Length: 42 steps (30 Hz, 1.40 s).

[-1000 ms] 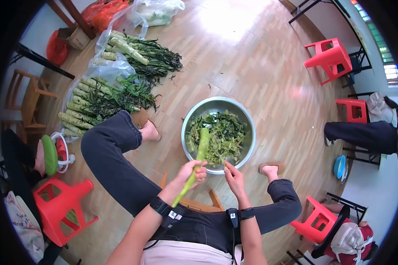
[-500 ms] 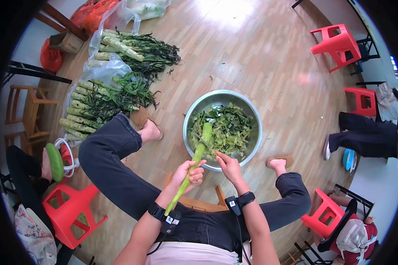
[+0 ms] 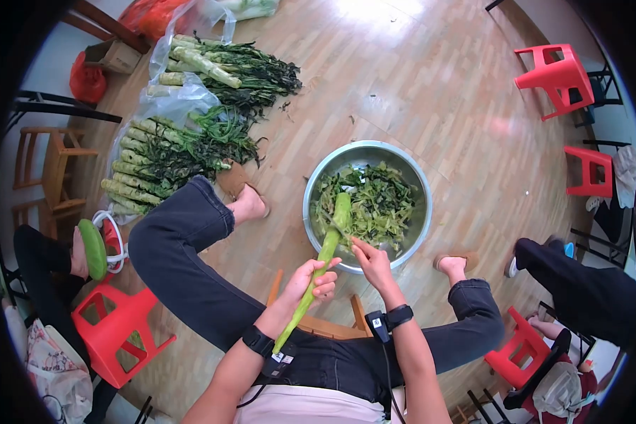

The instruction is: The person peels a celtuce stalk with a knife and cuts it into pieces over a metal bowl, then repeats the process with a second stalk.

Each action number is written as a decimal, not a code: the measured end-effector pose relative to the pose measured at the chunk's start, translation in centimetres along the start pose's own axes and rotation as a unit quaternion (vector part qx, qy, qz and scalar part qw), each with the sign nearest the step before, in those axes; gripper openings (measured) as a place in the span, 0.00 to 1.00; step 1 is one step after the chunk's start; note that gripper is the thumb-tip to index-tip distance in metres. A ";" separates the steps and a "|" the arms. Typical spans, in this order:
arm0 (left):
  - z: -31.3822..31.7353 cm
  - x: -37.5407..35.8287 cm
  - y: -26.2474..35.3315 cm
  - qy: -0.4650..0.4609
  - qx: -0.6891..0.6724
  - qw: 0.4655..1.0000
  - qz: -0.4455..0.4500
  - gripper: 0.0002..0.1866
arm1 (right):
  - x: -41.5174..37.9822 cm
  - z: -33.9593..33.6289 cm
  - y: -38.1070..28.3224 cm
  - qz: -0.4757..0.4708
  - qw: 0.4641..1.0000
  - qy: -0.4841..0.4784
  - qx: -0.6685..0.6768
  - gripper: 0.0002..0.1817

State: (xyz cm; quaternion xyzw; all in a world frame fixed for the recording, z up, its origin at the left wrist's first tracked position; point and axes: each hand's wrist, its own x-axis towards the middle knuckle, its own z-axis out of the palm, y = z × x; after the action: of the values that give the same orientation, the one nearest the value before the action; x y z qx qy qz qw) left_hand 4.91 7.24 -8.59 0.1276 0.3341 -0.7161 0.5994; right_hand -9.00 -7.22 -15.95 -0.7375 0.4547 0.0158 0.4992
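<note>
My left hand (image 3: 305, 284) is wrapped around a long, pale green celtuce stem (image 3: 329, 246), its skin stripped. The stem slants up from my lap, and its thick end hangs over a steel bowl (image 3: 425, 220). My right hand (image 3: 373, 263) is closed on a small peeler (image 3: 340, 229), which lies across the stem near its upper part. Most of the handle is hidden by my fingers. Green peelings and leaf scraps (image 3: 383, 205) fill much of the bowl's bottom.
Unpeeled celtuce stalks (image 3: 145, 159) with leaves lie on plastic at the left, with another pile (image 3: 226, 67) behind. Red stools (image 3: 116, 328) stand around. A person in dark trousers (image 3: 572, 286) is at the right; another person's foot in a green slipper (image 3: 92, 249) is at the left.
The view has shifted slightly, so the bowl and my hands appear further right. The peeler remains against the stem. At the right, the person in dark trousers has moved closer.
</note>
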 end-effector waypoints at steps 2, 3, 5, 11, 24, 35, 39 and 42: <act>0.0 0.1 -0.1 -0.001 -0.005 1.000 -0.007 0.18 | -1.0 -1.4 -2.8 0.028 0.996 -0.076 -0.030 0.15; -0.2 0.2 -0.1 -0.003 -0.005 1.000 -0.008 0.18 | -1.2 -1.6 -2.9 0.005 0.997 -0.069 -0.021 0.15; -0.2 0.4 -0.2 -0.005 -0.004 1.000 -0.008 0.18 | -1.2 -1.5 -2.4 -0.005 0.998 -0.057 -0.023 0.15; 0.3 0.1 -0.4 0.018 0.003 1.000 0.005 0.18 | -0.3 -0.9 -3.2 -0.013 0.995 -0.049 -0.080 0.15; 0.5 0.4 -0.5 0.004 0.019 1.000 0.010 0.18 | 0.9 -0.1 -3.3 -0.049 0.990 -0.015 -0.132 0.14; 1.2 0.7 -0.9 0.035 0.062 0.997 -0.001 0.19 | 1.8 -1.4 -2.2 0.032 0.995 -0.084 -0.051 0.15; 1.3 0.7 -0.7 0.046 0.080 0.996 0.000 0.22 | 1.2 -1.9 -2.2 -0.009 0.995 -0.083 -0.063 0.15; 1.3 0.6 -0.6 0.055 0.089 0.995 0.001 0.22 | 1.4 -1.3 -1.1 -0.076 0.996 -0.053 -0.007 0.15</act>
State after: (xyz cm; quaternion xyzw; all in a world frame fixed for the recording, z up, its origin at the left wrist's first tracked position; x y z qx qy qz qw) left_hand 4.47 5.97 -7.79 0.2200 0.3020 -0.7342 0.5669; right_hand -8.02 -9.01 -15.19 -0.7717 0.3699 0.0196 0.5170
